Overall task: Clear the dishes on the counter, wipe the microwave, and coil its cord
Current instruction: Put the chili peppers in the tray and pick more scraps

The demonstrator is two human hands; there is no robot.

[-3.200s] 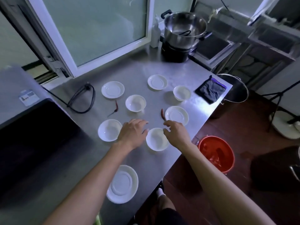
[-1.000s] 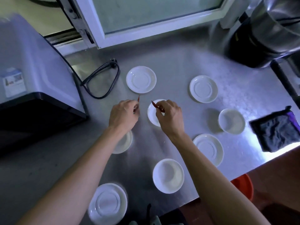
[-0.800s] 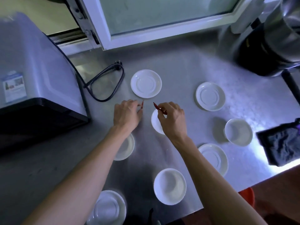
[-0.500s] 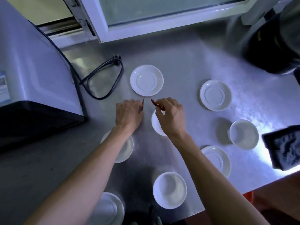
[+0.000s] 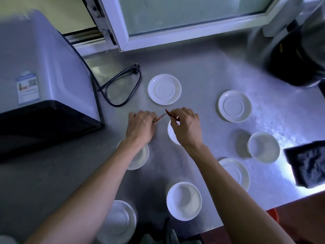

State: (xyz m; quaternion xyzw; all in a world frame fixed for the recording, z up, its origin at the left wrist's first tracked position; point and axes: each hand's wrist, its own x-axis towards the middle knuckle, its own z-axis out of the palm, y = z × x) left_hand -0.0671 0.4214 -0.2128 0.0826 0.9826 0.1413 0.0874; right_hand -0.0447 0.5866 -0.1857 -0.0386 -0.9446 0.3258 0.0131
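Note:
Several white saucers and small bowls lie spread over the steel counter (image 5: 202,71). My left hand (image 5: 140,126) pinches a dried red chili (image 5: 161,118) just above the counter. My right hand (image 5: 186,126) pinches a second red chili (image 5: 169,114) over a white bowl (image 5: 171,133) that it partly hides. The two chili tips nearly meet between my hands. A saucer (image 5: 164,89) lies just beyond them. The microwave (image 5: 40,71) stands at the left, its black cord (image 5: 123,88) looped loose on the counter beside it.
A saucer (image 5: 234,105), a bowl (image 5: 263,147) and a dark cloth (image 5: 309,166) lie to the right. A bowl (image 5: 183,200) and saucers (image 5: 121,221) sit near the front edge. A black cooker with a pot (image 5: 295,55) stands far right. A window frame (image 5: 158,36) runs behind.
Since 3.2 s ago both hands have left the near bowl and each picked up a red chili. Over the last second they stay nearly still, chili tips close together.

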